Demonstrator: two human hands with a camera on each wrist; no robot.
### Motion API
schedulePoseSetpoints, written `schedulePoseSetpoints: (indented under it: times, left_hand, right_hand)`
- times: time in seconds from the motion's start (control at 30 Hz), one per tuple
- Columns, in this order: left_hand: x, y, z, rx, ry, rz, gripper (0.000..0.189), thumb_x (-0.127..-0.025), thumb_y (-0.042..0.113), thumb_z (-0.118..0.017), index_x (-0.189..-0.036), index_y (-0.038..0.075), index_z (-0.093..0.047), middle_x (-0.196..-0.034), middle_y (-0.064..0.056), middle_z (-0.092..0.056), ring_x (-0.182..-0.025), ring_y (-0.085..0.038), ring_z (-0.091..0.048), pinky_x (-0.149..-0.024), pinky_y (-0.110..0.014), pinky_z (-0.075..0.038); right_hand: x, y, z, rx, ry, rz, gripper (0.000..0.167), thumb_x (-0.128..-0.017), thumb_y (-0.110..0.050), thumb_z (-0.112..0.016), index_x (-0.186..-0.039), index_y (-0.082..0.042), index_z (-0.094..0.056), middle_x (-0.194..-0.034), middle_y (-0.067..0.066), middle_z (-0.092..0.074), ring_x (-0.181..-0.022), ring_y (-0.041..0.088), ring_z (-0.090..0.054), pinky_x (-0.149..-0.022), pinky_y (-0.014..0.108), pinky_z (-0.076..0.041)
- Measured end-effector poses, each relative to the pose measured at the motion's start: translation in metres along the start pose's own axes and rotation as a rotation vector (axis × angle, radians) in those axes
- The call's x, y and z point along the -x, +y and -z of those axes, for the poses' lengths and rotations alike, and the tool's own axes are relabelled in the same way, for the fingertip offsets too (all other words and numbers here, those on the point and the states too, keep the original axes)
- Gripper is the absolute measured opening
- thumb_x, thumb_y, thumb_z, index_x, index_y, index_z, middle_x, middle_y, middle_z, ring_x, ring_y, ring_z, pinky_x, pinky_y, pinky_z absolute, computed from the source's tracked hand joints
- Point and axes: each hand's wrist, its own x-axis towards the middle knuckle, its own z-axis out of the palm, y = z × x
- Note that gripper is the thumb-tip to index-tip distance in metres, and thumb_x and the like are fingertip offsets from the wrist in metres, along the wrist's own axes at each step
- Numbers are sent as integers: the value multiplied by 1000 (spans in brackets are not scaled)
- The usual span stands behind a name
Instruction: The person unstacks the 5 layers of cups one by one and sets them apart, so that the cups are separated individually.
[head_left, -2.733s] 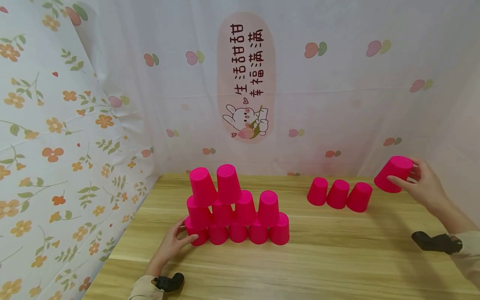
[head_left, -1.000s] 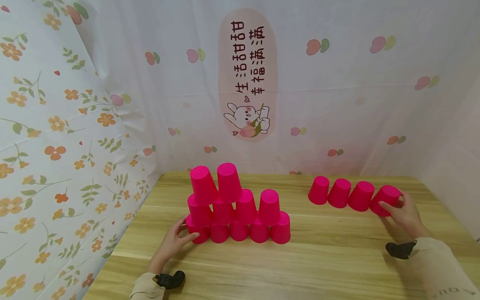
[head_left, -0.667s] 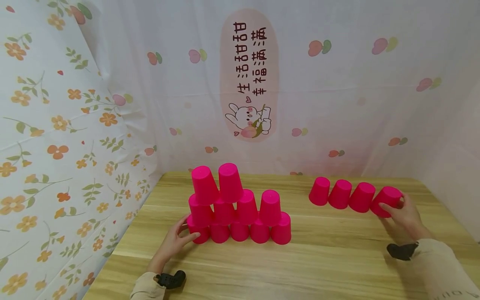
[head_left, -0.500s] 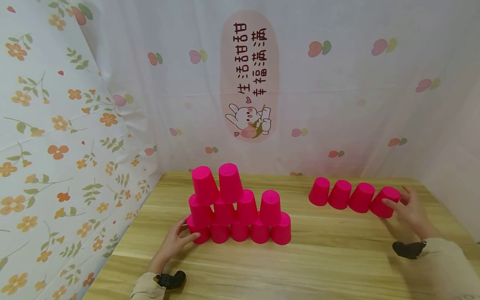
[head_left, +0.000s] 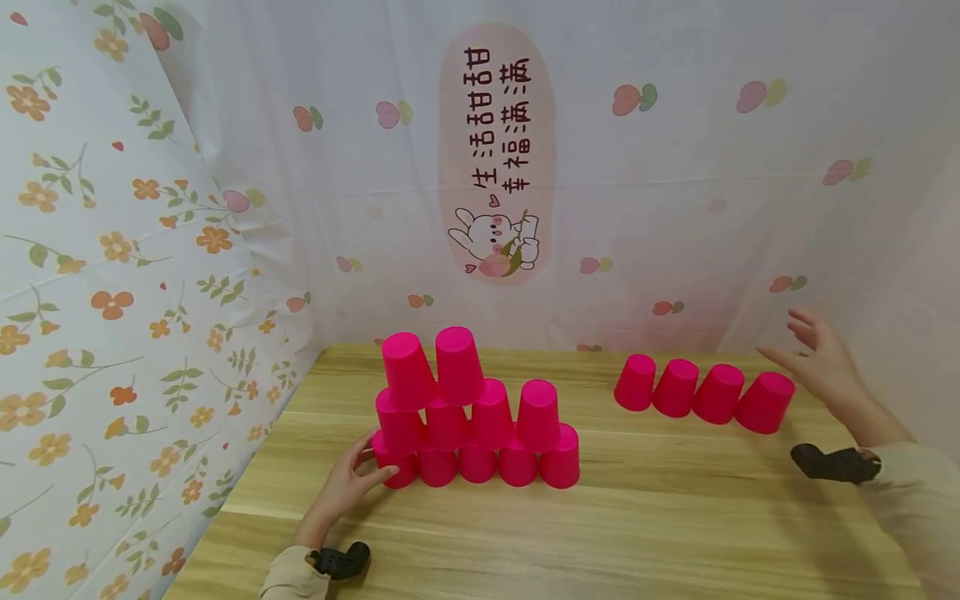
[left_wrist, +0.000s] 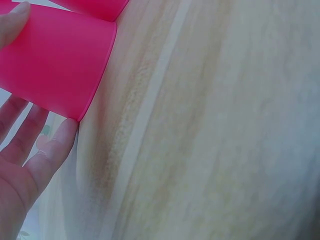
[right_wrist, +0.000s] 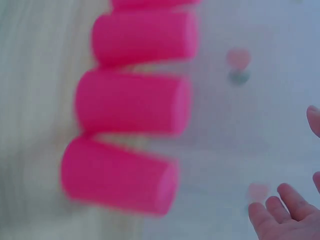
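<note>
On the left, upside-down pink cups form a stepped stack: several in the bottom row, several above, and two top cups (head_left: pixel 459 367). My left hand (head_left: pixel 347 485) holds the bottom row's leftmost cup (head_left: pixel 407 468), thumb on the near side and fingers on the outer side. The left wrist view shows that pink cup (left_wrist: pixel 57 62) between thumb and fingers, its rim at the tabletop. At the right, several more upside-down cups stand in a row. My right hand (head_left: pixel 825 367) is in the air above and right of the end cup (head_left: pixel 765 403), fingers spread, holding nothing.
The wooden table (head_left: pixel 637 517) runs back to a white printed curtain (head_left: pixel 675 200), with a floral curtain (head_left: pixel 142 275) along the left side. A stretch of bare tabletop separates the stack from the right-hand row. Each wrist carries a black camera mount (head_left: pixel 834 463).
My right hand has set a cup down at the right end of the row, let go of it, and risen away up and to the right. The left hand has stayed put.
</note>
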Motion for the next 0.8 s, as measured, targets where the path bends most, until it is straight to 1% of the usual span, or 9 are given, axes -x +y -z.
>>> schedulePoseSetpoints:
  times: [0.03,0.17,0.23,0.3,0.4,0.47,0.63,0.73,0.8]
  left_hand:
    - [-1,-5,1,-2,2,1,59,-75,7,-70,-128,4,-44,-117,-15,-50,-106,-37,-47,-82,-37,-46]
    - [-1,-4,0,-3,-7,-9,59,-75,8,-69,-128,4,-44,-118,-15,-50,-106,-37,-47,-82,-37,-46]
    - [-1,-3,0,-8,-13,-17,58,-76,8,-69,-128,3,-43,-118,-15,-50,-106,-36,-47,-82,-37,-46]
    - [0,-3,0,-6,-9,-17,58,-76,7,-69,-128,2,-43,-118,-16,-50,-106,-37,-47,-81,-36,-46]
    - [0,-4,1,-4,5,-7,58,-75,7,-69,-127,1,-43,-116,-16,-50,-105,-38,-48,-79,-34,-47]
    - [0,-4,2,6,4,-6,58,-75,6,-69,-127,2,-44,-116,-15,-50,-106,-38,-48,-79,-33,-47]
    - [0,-3,2,13,-13,-24,59,-75,6,-69,-128,2,-43,-117,-17,-49,-107,-39,-46,-82,-35,-46]
    - [0,-3,1,11,-1,-36,59,-75,8,-70,-128,3,-43,-115,-16,-50,-105,-39,-48,-80,-36,-47]
    - [1,-4,0,-1,10,-62,58,-75,9,-70,-127,3,-45,-113,-13,-52,-103,-37,-50,-79,-36,-47]
  right_hand:
    - [-1,-8,-3,-15,-16,15,75,-88,-23,-55,-143,-12,-5,-140,31,-7,-125,47,-8,-94,62,-15]
    - [-6,-40,-18,-36,-105,60,75,-88,-22,-55,-142,-10,-4,-140,32,-8,-125,47,-8,-94,63,-15]
    - [-8,-56,-27,-29,-155,98,75,-88,-20,-56,-141,-7,-5,-139,32,-10,-124,48,-10,-92,64,-17]
    - [-9,-72,-38,-26,-192,123,75,-87,-20,-57,-141,-5,-7,-139,30,-14,-125,46,-14,-92,62,-20]
    - [-12,-95,-57,-62,-243,186,73,-86,-16,-58,-140,-3,-10,-138,29,-18,-124,46,-19,-92,61,-23]
    - [-14,-110,-72,-94,-275,212,72,-86,-15,-58,-139,-4,-12,-139,26,-20,-124,43,-21,-94,59,-24]
    - [-18,-145,-109,-165,-356,304,68,-84,-12,-60,-138,-4,-18,-138,24,-24,-125,40,-24,-96,56,-24]
    - [-19,-164,-132,-197,-413,344,66,-84,-13,-60,-137,-6,-21,-138,21,-27,-126,37,-25,-98,54,-24]
    - [-18,-177,-147,-216,-454,368,65,-84,-13,-60,-137,-7,-23,-138,18,-28,-126,34,-27,-98,52,-24]
